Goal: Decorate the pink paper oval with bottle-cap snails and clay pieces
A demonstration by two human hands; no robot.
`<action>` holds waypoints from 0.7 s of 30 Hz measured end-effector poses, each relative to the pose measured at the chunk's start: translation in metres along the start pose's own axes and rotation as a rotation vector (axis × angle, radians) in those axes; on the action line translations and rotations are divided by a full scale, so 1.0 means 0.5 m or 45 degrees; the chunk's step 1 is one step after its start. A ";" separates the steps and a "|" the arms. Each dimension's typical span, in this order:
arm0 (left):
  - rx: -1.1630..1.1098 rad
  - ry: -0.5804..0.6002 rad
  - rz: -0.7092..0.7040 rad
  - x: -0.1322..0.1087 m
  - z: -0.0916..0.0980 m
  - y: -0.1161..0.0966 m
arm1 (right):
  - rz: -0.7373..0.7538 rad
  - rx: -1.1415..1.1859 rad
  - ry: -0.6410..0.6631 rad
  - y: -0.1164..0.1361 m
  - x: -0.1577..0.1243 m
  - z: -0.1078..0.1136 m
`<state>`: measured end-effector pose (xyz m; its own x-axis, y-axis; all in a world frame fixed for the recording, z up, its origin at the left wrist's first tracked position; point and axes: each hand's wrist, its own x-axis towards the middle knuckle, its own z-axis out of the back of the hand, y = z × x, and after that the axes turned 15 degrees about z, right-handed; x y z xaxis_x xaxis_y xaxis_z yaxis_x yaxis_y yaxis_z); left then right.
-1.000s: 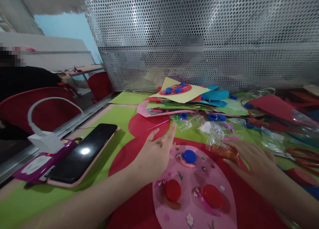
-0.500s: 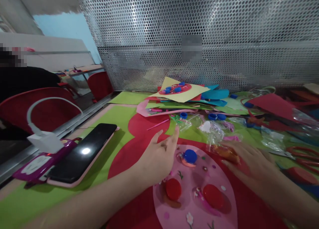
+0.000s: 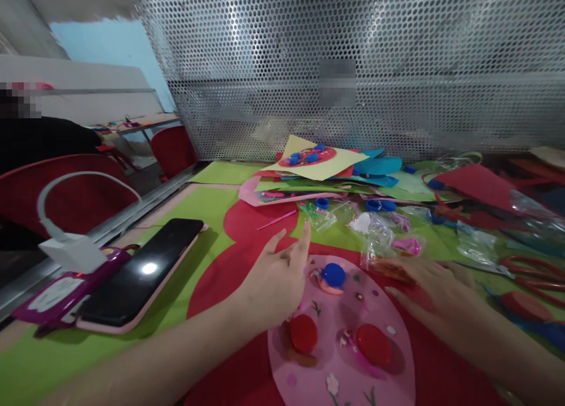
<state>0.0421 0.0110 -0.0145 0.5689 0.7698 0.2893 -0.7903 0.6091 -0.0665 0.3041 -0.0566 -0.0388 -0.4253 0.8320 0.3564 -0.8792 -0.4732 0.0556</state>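
Observation:
My left hand [image 3: 277,276] hovers at the left edge of a pink paper oval [image 3: 326,329], thumb and index finger stretched apart, nothing visible between them. On the oval are a blue bottle cap [image 3: 334,275], a left red cap [image 3: 303,333] and a right red cap [image 3: 373,344], with small flower and leaf pieces around them. The oval lies on a larger red paper shape [image 3: 220,288]. Over on the right, my right hand [image 3: 441,294] reaches flat with fingers extended, touching or just above an orange-brown item [image 3: 391,269] in clear plastic. Its fingertips partly cover that item.
At left lie a phone [image 3: 143,270] and a purple device [image 3: 62,294] with a white plug. A paper stack [image 3: 322,165] stands behind, before a perforated metal panel [image 3: 282,70]. Plastic bags [image 3: 371,226] and red-handled scissors [image 3: 529,273] lie right. A person [image 3: 44,135] sits far left.
The whole view has shifted slightly, moving things a little leftward. My right hand has moved slightly over the orange-brown item and covers more of it. My left hand keeps its pose.

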 end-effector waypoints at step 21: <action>-0.155 -0.010 -0.073 0.007 0.024 0.007 | -0.058 0.068 0.105 0.014 0.006 0.017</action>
<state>0.0388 0.0137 -0.0023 0.6101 0.7321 0.3031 -0.7231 0.6708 -0.1649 0.2986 -0.0600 -0.0294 -0.4034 0.8728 0.2746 -0.8861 -0.4475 0.1207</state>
